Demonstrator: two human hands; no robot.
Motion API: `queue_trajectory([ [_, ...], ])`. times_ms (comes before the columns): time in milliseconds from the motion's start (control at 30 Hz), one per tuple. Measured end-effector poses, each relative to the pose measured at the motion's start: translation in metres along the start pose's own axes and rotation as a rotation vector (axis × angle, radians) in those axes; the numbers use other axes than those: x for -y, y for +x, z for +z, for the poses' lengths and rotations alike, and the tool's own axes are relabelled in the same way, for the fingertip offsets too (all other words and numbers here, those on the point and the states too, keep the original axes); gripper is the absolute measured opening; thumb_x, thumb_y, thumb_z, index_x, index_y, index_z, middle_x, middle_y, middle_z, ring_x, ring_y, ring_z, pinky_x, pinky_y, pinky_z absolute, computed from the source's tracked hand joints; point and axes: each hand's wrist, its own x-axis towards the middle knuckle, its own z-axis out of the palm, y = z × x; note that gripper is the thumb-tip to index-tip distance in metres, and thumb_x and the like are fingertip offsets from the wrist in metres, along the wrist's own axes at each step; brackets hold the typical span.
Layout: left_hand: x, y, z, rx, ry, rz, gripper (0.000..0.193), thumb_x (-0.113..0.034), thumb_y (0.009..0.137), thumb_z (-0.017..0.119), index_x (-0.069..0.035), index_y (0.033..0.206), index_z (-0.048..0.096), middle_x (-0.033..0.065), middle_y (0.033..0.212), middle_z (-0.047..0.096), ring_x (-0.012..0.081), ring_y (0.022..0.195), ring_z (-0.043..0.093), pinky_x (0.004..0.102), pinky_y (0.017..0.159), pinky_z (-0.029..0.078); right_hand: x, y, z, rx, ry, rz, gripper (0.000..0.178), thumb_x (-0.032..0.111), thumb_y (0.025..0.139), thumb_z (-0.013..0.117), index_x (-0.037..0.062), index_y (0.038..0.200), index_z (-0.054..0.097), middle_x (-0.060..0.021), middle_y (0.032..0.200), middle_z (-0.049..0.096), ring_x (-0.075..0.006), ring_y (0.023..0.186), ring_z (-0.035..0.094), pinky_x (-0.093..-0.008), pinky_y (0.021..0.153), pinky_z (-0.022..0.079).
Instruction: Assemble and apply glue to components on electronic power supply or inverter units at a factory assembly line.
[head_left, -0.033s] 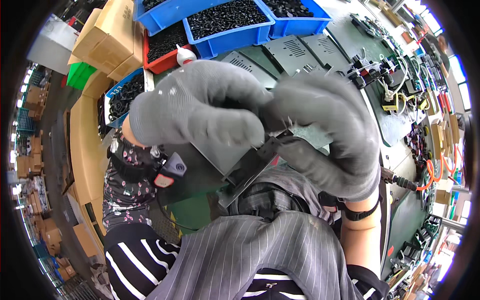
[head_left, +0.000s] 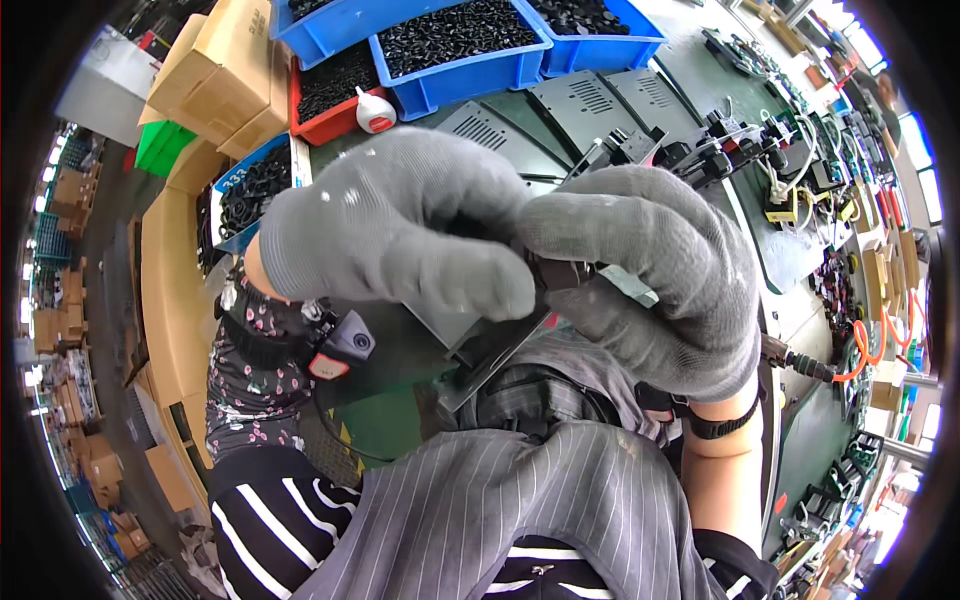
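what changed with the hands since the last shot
The right hand has brought its fingers slightly left and toward the body; the left hand dipped its thumb slightly toward the body. Both stay at the black part. Blue bin and white bottle stayed put.

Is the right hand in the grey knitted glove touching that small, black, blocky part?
Touching: the head view shows the right hand pinching the black part between its thumb and curled fingers.

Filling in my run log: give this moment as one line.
right hand: gripping black part | left hand: beside it, contact unclear | beyond: blue bin, red bin
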Motion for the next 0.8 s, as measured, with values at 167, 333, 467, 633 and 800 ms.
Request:
queue_trajectory([
  [167,0.028,-0.026,-0.012,-0.087,-0.007,-0.017,0.04,-0.026,0.075,0.077,0.001,0.103,0.065,0.0075,0.095,0.063,0.0173,0.091,0.061,0.0311,0.078,0.047,0.015,-0.026,0.021,-0.238,0.248,0.233,0.03,0.005,0.074,0.069,0.0027,0.1,0.054,-0.0123,0.09,0.062,-0.0195,0.074,0.058,-0.0315,0.072,0.048],
  [333,0.109,-0.064,0.009,-0.178,0.997,0.096,0.026,-0.013,0.066,0.072,-0.012,0.091,0.067,0.0067,0.094,0.063,0.0277,0.092,0.059,0.0394,0.08,0.047,0.023,-0.078,0.04,-0.295,0.692,0.635,0.035,0.012,0.073,0.076,0.0044,0.097,0.051,-0.0035,0.082,0.06,-0.0084,0.07,0.055,-0.0247,0.068,0.048],
  [467,0.133,-0.075,0.033,-0.305,1.262,0.05,0.015,-0.024,0.07,0.074,-0.019,0.08,0.064,-0.0015,0.082,0.061,0.0233,0.082,0.058,0.04,0.07,0.045,0.018,-0.1,0.053,-0.154,0.675,0.654,0.039,0.014,0.07,0.079,0.0061,0.096,0.051,-0.0038,0.082,0.061,-0.0088,0.066,0.056,-0.0249,0.061,0.048],
  [633,0.139,-0.072,0.035,-0.395,1.238,0.081,0.014,-0.02,0.069,0.074,-0.017,0.079,0.065,0.0,0.08,0.06,0.025,0.081,0.058,0.0398,0.07,0.045,0.019,-0.09,0.06,-0.179,0.691,0.613,0.036,0.015,0.07,0.079,0.0061,0.094,0.053,-0.0049,0.08,0.063,-0.0113,0.064,0.059,-0.0251,0.06,0.049],
  [800,0.141,-0.067,0.03,-0.414,1.203,0.043,0.015,-0.018,0.067,0.074,-0.016,0.079,0.065,0.0008,0.079,0.06,0.0256,0.081,0.058,0.0394,0.071,0.046,0.01,-0.065,0.065,-0.232,0.558,0.544,0.034,0.015,0.073,0.079,0.0054,0.093,0.053,-0.0038,0.077,0.064,-0.0104,0.064,0.062,-0.0259,0.058,0.05],
])
